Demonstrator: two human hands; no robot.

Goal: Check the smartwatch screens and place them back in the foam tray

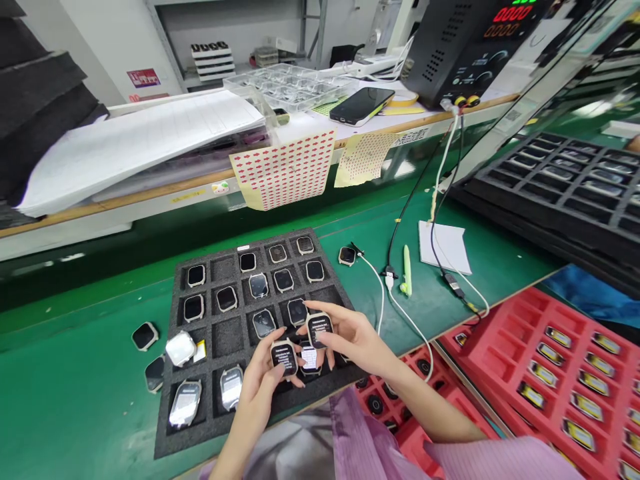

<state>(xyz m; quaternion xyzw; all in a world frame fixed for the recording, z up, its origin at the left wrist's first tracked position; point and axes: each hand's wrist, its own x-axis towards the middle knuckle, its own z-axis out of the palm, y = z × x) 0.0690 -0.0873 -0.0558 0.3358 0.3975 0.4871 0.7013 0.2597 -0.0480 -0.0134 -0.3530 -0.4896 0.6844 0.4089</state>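
My left hand (260, 383) is closed on a small watch body (284, 357) with text lit on its screen. My right hand (347, 337) pinches a second watch body (319, 329) with a lit screen, just above and to the right of the first. Both are held over the near right part of a black foam tray (227, 337). Between my hands a third lit watch body (309, 359) lies in the tray. Several more watch bodies sit in the tray's pockets, some wrapped in clear film.
Loose watch bodies (145, 335) lie on the green mat left of the tray. One watch body (347, 256) is on a white cable at the right. A red tray (555, 367) of parts stands at the near right, a black tray (575, 180) behind it, and a power supply (465, 47) on the shelf.
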